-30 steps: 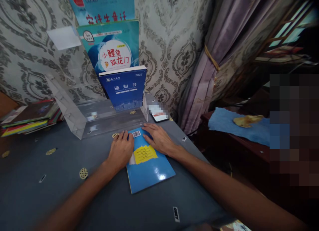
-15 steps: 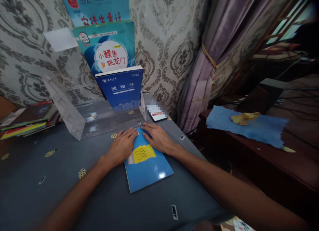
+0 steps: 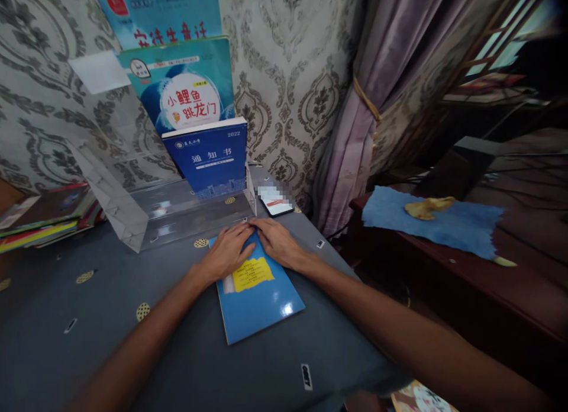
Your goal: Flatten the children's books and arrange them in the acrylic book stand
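A blue book (image 3: pixel 261 314) with a yellow text patch lies flat on the grey tablecloth (image 3: pixel 177 353). On its upper left part rests my left hand (image 3: pixel 228 251), fingers stretched out toward the far edge. My right hand (image 3: pixel 278 243) lies flat on the upper right part, and its fingertips come close to those of the left. Neither hand is closed round anything. Just beyond them stands a clear acrylic rack (image 3: pixel 186 216), holding a dark blue booklet (image 3: pixel 215 157), a teal book (image 3: pixel 189 95) behind it and another blue book (image 3: pixel 164 12) at the back.
A phone (image 3: pixel 276 203) lies right of the rack. Several stacked books (image 3: pixel 44 216) are at the left edge. To the right, a blue cloth (image 3: pixel 461 228) with a yellowish object (image 3: pixel 428 208) on it lies on a dark red surface. A purple curtain (image 3: pixel 355 139) hangs by the wall.
My left hand has slid from the book's middle onto its upper left, bringing the fingertips of both hands together. The view has shifted slightly; the book stays flat.
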